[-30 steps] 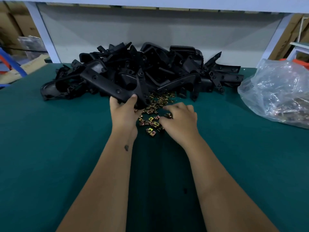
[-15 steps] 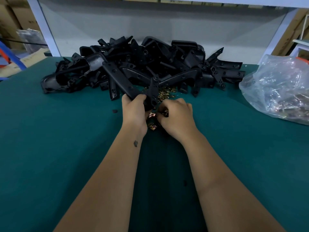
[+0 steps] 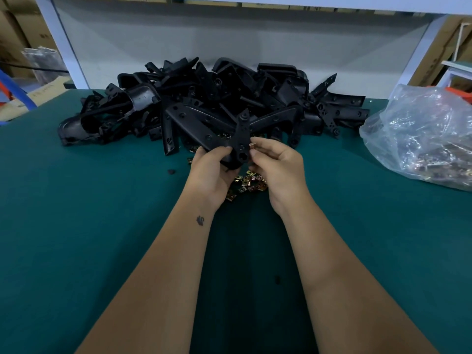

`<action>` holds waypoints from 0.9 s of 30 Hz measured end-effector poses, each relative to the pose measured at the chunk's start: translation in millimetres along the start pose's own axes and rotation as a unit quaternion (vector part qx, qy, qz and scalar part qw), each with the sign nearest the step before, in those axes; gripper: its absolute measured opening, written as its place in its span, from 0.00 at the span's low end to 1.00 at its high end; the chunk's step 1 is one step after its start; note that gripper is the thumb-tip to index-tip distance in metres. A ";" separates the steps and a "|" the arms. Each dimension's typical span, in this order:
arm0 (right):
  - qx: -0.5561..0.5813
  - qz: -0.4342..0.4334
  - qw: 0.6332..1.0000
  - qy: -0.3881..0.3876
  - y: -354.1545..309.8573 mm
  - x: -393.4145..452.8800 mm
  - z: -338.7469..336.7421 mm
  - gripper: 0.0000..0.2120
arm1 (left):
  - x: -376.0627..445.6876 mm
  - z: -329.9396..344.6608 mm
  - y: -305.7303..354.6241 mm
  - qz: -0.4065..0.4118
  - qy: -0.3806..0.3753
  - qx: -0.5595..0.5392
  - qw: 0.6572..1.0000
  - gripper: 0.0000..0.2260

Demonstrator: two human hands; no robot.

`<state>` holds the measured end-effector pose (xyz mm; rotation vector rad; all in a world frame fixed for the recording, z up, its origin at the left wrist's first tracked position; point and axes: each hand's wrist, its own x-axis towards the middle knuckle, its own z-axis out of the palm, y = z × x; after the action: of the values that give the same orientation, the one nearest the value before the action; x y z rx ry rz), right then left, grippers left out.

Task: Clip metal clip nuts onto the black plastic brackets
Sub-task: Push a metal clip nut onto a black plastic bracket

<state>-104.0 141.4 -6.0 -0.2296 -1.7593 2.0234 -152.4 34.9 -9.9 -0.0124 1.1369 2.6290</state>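
Observation:
My left hand [image 3: 212, 169] grips one black plastic bracket [image 3: 204, 129] by its near end, lifted above the green table [image 3: 76, 226]. The bracket's long arm points up and to the left. My right hand [image 3: 277, 166] pinches a small metal clip nut [image 3: 252, 145] against the right edge of the bracket's near tab. Several loose brass-coloured clip nuts [image 3: 246, 183] lie on the table under and between my hands. A big pile of black brackets [image 3: 224, 98] lies behind.
A clear plastic bag [image 3: 424, 139] with more clip nuts sits at the right. A small black scrap [image 3: 171, 171] lies left of my hands. A white wall panel and frame post [image 3: 61, 47] close the back. Cardboard boxes stand beyond the left edge.
My left hand pulled the bracket from the pile and raised it toward me. My right hand picked a clip nut from the loose ones and brought it up to the bracket's edge.

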 end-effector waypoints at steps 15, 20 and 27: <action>0.140 0.045 0.989 0.017 -6.2 2.7 1.7 0.07 | -5.9 5.6 2.1 -0.015 -0.010 0.041 0.999 0.26; 0.113 0.037 0.992 0.044 -4.2 3.3 2.2 0.06 | -7.7 7.4 1.7 -0.014 0.000 0.041 0.999 0.26; 0.091 0.010 0.994 0.053 -3.2 1.0 1.6 0.07 | -8.5 7.2 2.1 -0.020 0.016 0.021 0.999 0.26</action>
<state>-104.8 140.7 -2.5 -0.2913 -1.5058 2.1290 -144.1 36.6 -2.4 -0.0696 1.1894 2.5786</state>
